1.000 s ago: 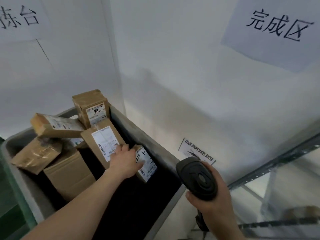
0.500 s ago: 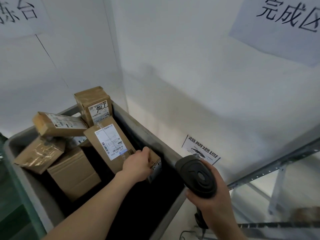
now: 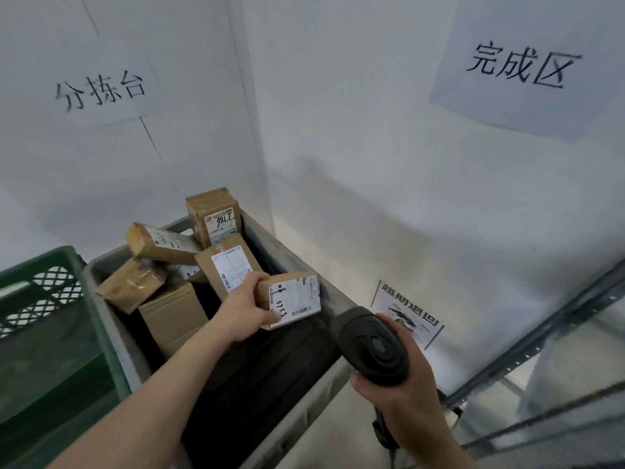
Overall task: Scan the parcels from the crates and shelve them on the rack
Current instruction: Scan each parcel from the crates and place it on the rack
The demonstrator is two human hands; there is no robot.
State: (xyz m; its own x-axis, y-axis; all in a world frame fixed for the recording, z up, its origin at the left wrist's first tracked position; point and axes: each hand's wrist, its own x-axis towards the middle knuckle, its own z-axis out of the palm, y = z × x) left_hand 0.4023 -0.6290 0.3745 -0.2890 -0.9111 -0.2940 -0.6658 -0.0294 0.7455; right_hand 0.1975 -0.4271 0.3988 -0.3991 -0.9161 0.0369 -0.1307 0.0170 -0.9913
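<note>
**binrat:** White walls all round, paper signs taped up, warehouse-corner vibes. Nearest thing: right hand (image 3: 402, 397) wrapped around a black scanner (image 3: 373, 346), fingers curled tight on the grip, head aimed roughly toward the crate. Just beyond, left hand (image 3: 245, 308) pinching a small parcel (image 3: 292, 299), thumb on the label face, fingers round the back. Lifted clear over the grey crate (image 3: 304, 411), label with barcode turned up toward the scanner.

**shelfmonkey:** So mid-scan then?

**binrat:** Looks like it, pick done, scan not yet. Can't see any beam on the label, so no telling if it's read. Further back in the crate: a flat labelled box (image 3: 230, 265) leaning right behind the held one, a plain carton (image 3: 172, 316), a few more piled at the far end. Green crate (image 3: 44, 275) off to the left.

**shelfmonkey:** Next?

**binrat:** Probably needs the scanner head swung onto that barcode strip near the label's lower edge, then over to the rack (image 3: 541, 336) on the right. Watch the tilt, glare could kill the read.
</note>
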